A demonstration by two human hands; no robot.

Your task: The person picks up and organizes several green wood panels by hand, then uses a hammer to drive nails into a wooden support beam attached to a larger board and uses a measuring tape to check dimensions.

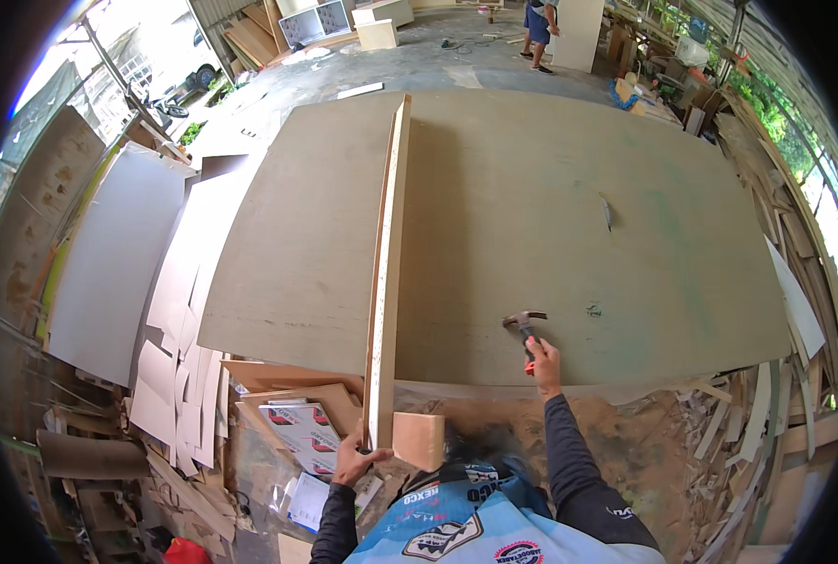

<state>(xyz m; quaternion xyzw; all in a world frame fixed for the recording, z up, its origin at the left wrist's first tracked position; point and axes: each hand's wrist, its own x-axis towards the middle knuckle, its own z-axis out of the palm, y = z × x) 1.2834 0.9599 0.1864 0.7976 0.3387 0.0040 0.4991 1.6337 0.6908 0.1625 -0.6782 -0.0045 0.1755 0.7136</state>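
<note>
Plywood everywhere in this shed, and the person is standing at the near edge of a big sheet of it (551,216) that's lying flat like a table top. Their left hand (355,462) is closing around the near end of a long narrow board (387,263) that's standing on its thin edge and running straight away across the sheet, so I'm guessing that grip is what's keeping it upright and lined up. Their right hand (543,357) is wrapping tight around the red grip of a claw hammer (524,324), head hovering low over the sheet or resting on it, I can't tell which. A short wood block (419,439) is sitting just beside the board's near end, its lower edge hidden by the person's chest. Something small and dark (606,212) is lying further out on the sheet, too tiny to make out. No nails are visible from here. Another person (538,28) is standing way at the back, cut off at the top.
</note>
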